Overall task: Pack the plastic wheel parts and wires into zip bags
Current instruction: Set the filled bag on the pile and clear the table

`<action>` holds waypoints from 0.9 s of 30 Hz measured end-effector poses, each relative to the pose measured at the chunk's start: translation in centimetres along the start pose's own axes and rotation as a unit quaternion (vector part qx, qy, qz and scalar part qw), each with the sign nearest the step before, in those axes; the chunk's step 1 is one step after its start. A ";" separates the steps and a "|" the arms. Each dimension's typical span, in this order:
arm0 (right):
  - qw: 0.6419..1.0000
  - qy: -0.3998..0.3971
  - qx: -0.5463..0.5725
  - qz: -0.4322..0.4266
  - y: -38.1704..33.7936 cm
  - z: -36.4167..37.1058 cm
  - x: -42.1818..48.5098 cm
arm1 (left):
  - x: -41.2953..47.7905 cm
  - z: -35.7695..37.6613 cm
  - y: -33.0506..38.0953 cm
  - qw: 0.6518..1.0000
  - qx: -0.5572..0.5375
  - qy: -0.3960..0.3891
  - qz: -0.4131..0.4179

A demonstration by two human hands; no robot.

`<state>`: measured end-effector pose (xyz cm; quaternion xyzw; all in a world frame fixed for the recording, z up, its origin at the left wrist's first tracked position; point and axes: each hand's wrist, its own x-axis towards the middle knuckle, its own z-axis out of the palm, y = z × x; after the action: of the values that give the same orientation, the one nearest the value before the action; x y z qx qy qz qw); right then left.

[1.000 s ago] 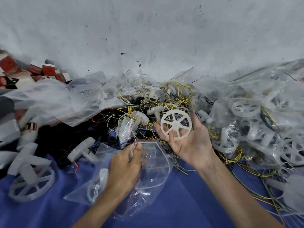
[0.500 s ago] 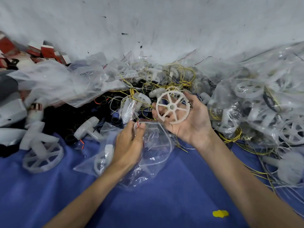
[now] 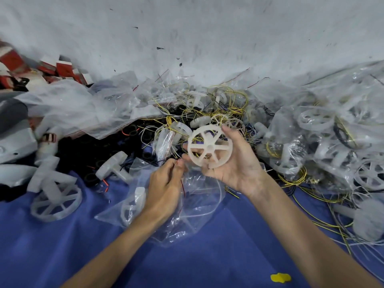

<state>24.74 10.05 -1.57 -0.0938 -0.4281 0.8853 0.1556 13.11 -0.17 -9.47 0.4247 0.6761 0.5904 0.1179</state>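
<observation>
My right hand point(image 3: 236, 171) holds a white spoked plastic wheel point(image 3: 209, 146) upright by its rim, just above the mouth of a clear zip bag point(image 3: 197, 202). My left hand point(image 3: 166, 188) pinches the bag's red-striped opening edge beside the wheel. The bag lies on the blue cloth point(image 3: 207, 256) and another white wheel part point(image 3: 133, 206) shows through its left end. Behind the hands a tangle of yellow wires point(image 3: 224, 104) lies mixed with white parts.
A loose white wheel point(image 3: 56, 202) and a T-shaped white part point(image 3: 113, 169) lie at the left. Filled clear bags point(image 3: 324, 138) pile up at the right, empty plastic bags point(image 3: 83, 109) at the back left. Red and white boxes point(image 3: 62, 68) stand against the grey wall. A yellow scrap point(image 3: 280, 277) lies near me.
My right hand has brought the wheel down and closer to the bag's mouth. My left hand still pinches the bag's edge. The view has shifted slightly.
</observation>
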 end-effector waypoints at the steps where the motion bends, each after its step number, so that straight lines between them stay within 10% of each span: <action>1: 0.999 -0.022 -0.023 -0.012 0.2 0.1 -0.2 | 0.1 0.0 0.0 1.000 -0.002 0.002 -0.006; 10: 0.967 -0.049 -0.251 -0.008 0.1 0.0 -1.1 | 0.8 -0.3 1.1 0.990 -0.142 0.019 -0.017; 15: 0.849 -0.050 -0.525 -0.013 1.4 -0.4 -0.3 | 1.4 -0.7 2.3 0.992 -0.110 0.046 0.048; 19: 0.827 -0.063 -0.558 0.011 2.6 -0.1 0.0 | 1.8 -1.4 2.7 0.994 -0.008 0.033 0.102; 27: 0.631 -0.026 -0.775 0.017 3.5 0.2 0.2 | 1.2 -1.2 2.6 0.954 0.181 0.037 0.236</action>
<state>23.82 7.88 -4.21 -0.1642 -0.9587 0.2321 0.0000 12.71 -0.29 -6.40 0.5642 0.6558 0.4848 -0.1285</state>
